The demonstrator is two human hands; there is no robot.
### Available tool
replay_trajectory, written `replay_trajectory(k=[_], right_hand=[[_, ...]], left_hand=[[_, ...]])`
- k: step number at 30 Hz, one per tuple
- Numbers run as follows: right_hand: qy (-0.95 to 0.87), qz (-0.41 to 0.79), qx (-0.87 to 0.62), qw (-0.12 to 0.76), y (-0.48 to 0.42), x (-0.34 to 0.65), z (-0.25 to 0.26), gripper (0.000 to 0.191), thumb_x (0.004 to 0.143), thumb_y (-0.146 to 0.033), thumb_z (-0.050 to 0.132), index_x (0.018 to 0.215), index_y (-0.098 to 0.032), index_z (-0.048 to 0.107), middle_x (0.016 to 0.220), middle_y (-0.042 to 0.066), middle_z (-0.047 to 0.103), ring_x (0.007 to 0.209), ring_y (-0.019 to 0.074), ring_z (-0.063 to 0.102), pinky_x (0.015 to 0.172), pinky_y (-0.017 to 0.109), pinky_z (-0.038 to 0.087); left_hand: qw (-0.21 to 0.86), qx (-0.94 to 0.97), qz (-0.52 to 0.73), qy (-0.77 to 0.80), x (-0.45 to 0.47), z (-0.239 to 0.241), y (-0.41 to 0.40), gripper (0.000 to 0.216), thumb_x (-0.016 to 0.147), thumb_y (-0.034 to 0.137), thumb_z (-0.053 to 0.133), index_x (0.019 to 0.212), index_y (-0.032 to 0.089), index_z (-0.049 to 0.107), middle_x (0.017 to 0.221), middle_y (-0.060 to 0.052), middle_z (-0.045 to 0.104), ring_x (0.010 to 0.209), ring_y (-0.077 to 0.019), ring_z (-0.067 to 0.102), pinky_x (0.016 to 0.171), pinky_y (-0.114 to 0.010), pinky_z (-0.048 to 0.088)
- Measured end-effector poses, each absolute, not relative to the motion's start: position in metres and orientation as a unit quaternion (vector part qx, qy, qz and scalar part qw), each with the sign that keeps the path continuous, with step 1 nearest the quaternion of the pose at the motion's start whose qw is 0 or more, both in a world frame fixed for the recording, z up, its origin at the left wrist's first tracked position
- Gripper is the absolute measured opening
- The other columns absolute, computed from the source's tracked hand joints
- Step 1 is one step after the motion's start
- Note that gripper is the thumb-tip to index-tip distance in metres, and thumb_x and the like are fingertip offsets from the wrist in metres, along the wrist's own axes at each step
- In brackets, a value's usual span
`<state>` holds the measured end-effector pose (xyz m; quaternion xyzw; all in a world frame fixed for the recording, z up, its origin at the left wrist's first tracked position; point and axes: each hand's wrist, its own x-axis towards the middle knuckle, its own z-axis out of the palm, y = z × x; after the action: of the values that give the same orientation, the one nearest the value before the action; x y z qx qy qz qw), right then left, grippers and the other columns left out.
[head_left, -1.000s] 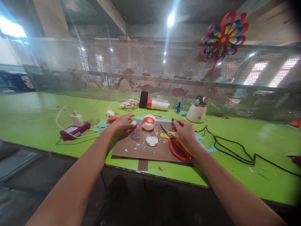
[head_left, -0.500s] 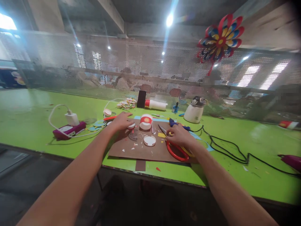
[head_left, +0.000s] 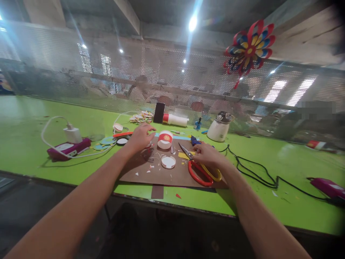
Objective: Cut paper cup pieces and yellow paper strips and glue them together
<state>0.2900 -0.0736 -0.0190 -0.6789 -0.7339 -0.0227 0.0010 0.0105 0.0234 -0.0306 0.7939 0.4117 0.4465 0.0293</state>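
Observation:
My left hand (head_left: 143, 136) hovers over the left part of a brown board (head_left: 159, 176), fingers stretched out and apart, holding nothing. A small disc partly hidden beneath it sits on the board. To its right stands a cut red-and-white paper cup (head_left: 165, 139), with a round white cup piece (head_left: 168, 162) nearer me. My right hand (head_left: 206, 154) is over the board's right side, fingers curved and apart. Scissors (head_left: 199, 174) with a red and a yellow handle lie under and beside it. A blue glue gun (head_left: 194, 140) is just beyond its fingers, partly hidden.
A phone (head_left: 159, 113) leans against stacked paper cups (head_left: 176, 120) behind the board. A white bottle (head_left: 219, 128) stands right of them. Purple power strip (head_left: 68, 148) and white cable are at left; a black cord (head_left: 258, 171) runs right. A mesh screen (head_left: 172, 82) borders the green table.
My left hand has lifted off the small disc and shifted slightly right. My right hand has drawn a little right, away from the scissors blades. The view has turned slightly.

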Motion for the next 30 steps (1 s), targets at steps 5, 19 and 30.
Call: replay_trajectory(k=[5, 19, 30], right_hand=[[-0.714, -0.034, -0.698, -0.043, -0.087, 0.289, -0.01, 0.027, 0.092, -0.036, 0.056, 0.113, -0.018, 0.061, 0.11, 0.007, 0.065, 0.091, 0.0186, 0.064, 0.079, 0.039, 0.054], [-0.683, 0.018, -0.723, 0.101, -0.106, 0.284, -0.042, 0.026, 0.092, -0.031, 0.056, 0.115, -0.019, 0.06, 0.117, 0.007, 0.062, 0.096, 0.0197, 0.063, 0.081, 0.039, 0.054], [-0.53, -0.042, -0.748, 0.398, -0.106, 0.317, -0.04, 0.028, 0.093, -0.032, 0.055, 0.118, -0.019, 0.058, 0.117, 0.007, 0.062, 0.094, 0.0199, 0.063, 0.08, 0.039, 0.054]], left_hand=[[0.028, 0.765, 0.492, 0.414, 0.004, -0.026, 0.025, 0.022, 0.077, 0.023, 0.055, 0.09, 0.014, 0.07, 0.095, -0.01, 0.066, 0.087, -0.02, 0.061, 0.079, -0.03, 0.051], [0.11, 0.559, 0.674, 0.471, -0.025, -0.014, 0.048, 0.033, 0.082, 0.024, 0.042, 0.106, 0.012, 0.06, 0.093, -0.01, 0.068, 0.081, -0.0164, 0.066, 0.063, -0.024, 0.053], [0.095, 0.871, 0.37, 0.308, 0.053, -0.008, -0.006, 0.021, 0.081, 0.027, 0.055, 0.093, 0.019, 0.071, 0.094, -0.006, 0.072, 0.084, -0.0178, 0.065, 0.077, -0.028, 0.05]])
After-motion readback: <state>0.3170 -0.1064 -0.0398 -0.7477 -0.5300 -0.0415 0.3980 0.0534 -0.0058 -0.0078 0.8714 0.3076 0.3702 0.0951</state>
